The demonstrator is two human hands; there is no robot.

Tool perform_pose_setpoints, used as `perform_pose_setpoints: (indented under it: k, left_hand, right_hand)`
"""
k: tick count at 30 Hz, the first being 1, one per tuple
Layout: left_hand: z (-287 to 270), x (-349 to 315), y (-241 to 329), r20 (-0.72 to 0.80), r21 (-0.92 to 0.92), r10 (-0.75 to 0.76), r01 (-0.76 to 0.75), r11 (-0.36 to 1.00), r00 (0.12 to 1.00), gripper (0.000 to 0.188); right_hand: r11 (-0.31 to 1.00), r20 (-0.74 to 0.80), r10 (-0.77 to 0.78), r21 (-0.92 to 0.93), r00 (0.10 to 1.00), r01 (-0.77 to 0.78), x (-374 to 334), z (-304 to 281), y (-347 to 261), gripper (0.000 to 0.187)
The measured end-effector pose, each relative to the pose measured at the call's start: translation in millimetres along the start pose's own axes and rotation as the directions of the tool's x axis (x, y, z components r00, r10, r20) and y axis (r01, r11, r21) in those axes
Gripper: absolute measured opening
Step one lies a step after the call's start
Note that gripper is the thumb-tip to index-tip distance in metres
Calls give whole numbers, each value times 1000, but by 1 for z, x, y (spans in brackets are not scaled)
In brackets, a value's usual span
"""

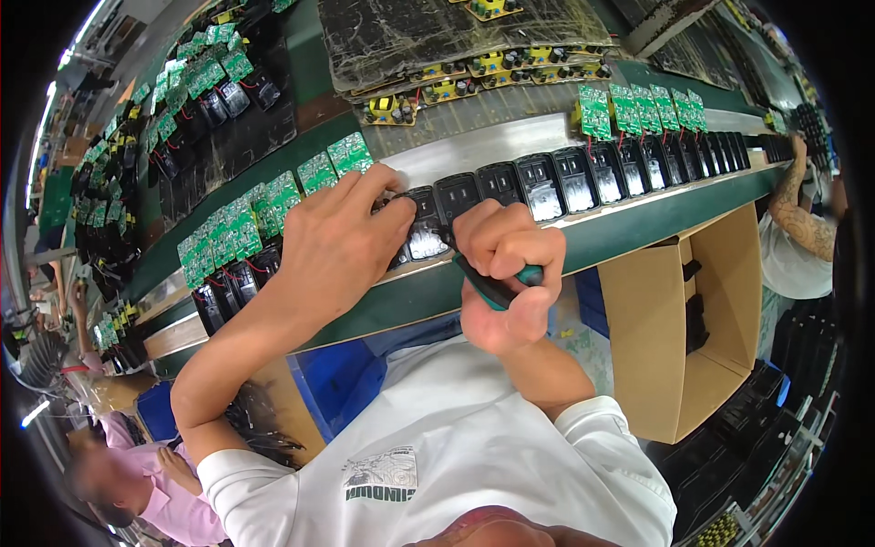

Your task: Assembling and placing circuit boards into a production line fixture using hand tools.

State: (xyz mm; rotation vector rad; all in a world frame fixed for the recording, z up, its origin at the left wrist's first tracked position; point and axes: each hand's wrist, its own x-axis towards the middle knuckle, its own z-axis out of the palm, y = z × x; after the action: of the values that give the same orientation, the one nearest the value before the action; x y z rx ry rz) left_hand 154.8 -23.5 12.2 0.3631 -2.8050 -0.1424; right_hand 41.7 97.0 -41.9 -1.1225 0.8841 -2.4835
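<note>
My right hand [512, 260] is wrapped round a pair of hand pliers [488, 290] with dark and teal-green handles. The jaws point at a black plastic case [425, 235] just to their left; whether they touch it is hard to see. Against the left edge of that case, the curled fingers of my left hand [342, 237] press and grip, hiding part of it. Open black cases [545, 190] stand side by side along the bench edge. To the left of my left hand, green circuit boards [228, 232] are joined by red wires to further cases.
More wired green boards [643, 111] stand at the right. Behind the row lie stacked dark sheets [456, 46] with yellow-component boards between them. An open cardboard box [647, 337] is below the bench at the right, a blue bin [342, 387] at the left. Co-workers sit on both sides.
</note>
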Motion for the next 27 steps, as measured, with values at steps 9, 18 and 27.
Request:
perform_pose_setpoints:
  k: [9, 18, 27]
  left_hand:
    - [7, 8, 3, 9, 52, -14, 14, 999, 1000, 5]
    - [8, 14, 2, 58, 115, -22, 16, 993, 998, 5]
    - [5, 17, 2, 91, 101, -34, 25, 995, 995, 5]
  right_hand:
    - [1000, 15, 12, -28, 1000, -12, -2, -1, -2, 39]
    - [999, 13, 19, -26, 1000, -19, -3, 0, -2, 39]
    - [997, -45, 82, -6, 996, -82, 21, 10, 11, 37]
